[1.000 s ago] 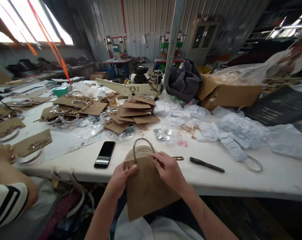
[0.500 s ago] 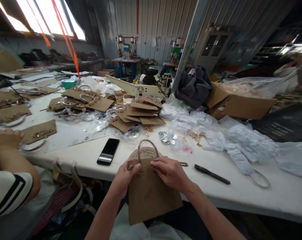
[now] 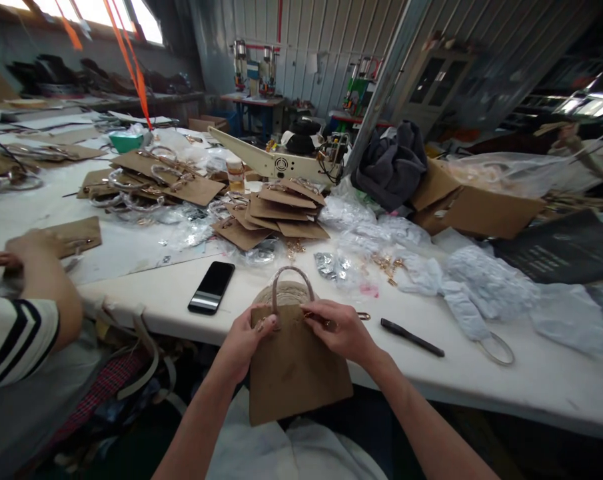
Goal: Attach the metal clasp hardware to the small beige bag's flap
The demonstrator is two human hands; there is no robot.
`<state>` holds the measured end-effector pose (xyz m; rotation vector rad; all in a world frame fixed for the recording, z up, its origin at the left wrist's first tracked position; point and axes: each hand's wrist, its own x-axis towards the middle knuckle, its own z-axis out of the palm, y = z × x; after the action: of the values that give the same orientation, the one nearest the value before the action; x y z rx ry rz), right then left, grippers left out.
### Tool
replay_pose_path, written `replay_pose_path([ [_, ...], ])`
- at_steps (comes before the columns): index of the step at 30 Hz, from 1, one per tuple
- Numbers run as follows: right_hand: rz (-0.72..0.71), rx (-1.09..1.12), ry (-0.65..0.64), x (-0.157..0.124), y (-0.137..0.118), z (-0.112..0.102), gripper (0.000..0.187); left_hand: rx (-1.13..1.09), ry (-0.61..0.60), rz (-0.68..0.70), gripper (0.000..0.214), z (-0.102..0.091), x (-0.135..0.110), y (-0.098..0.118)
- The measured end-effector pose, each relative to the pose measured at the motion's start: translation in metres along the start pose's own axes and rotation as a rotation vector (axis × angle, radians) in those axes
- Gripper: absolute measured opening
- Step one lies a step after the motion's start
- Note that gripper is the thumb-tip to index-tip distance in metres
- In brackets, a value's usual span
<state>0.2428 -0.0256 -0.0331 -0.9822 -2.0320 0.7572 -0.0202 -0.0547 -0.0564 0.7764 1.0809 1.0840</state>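
A brown bag panel (image 3: pixel 298 373) leans at the table's front edge, its lower part hanging over my lap. A curved, wrapped handle (image 3: pixel 292 270) rises from its top edge. My left hand (image 3: pixel 244 341) is closed on the panel's upper left corner, thumb in front, beside a small gold-coloured fitting. At the upper right, my right hand (image 3: pixel 345 330) is closed in a pinch by the handle's right end; its fingers hide what they hold. Behind the panel shows a round pale coil (image 3: pixel 266 297). A gold-coloured metal loop (image 3: pixel 364 316) lies just beyond my right hand.
A phone (image 3: pixel 211 287) lies left, a dark flat tool (image 3: pixel 412 337) right. Stacked brown panels (image 3: pixel 286 212), plastic-wrapped parts (image 3: pixel 496 280) and a cardboard box (image 3: pixel 481 207) stand behind. At far left, a co-worker's hand (image 3: pixel 36 248) is by another panel (image 3: pixel 78 235).
My view has shifted slightly, and the panel appears a little higher and more upright. Both my hands keep their places on it. The co-worker's arm at the left has moved.
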Motion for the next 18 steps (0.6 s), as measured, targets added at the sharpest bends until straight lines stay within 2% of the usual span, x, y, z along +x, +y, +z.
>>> replay_pose_path([
  [3,-0.016,-0.028,-0.028,0.0,-0.002,-0.001,0.021,-0.001,0.018,-0.005,0.053,0.001,0.0,0.0],
  [7,0.033,-0.014,-0.027,-0.002,-0.002,-0.001,0.017,-0.012,0.031,-0.029,0.057,0.001,-0.003,0.001],
  [18,-0.135,-0.175,-0.098,0.0,0.01,0.007,0.026,-0.004,0.047,-0.034,0.057,0.003,-0.005,-0.001],
])
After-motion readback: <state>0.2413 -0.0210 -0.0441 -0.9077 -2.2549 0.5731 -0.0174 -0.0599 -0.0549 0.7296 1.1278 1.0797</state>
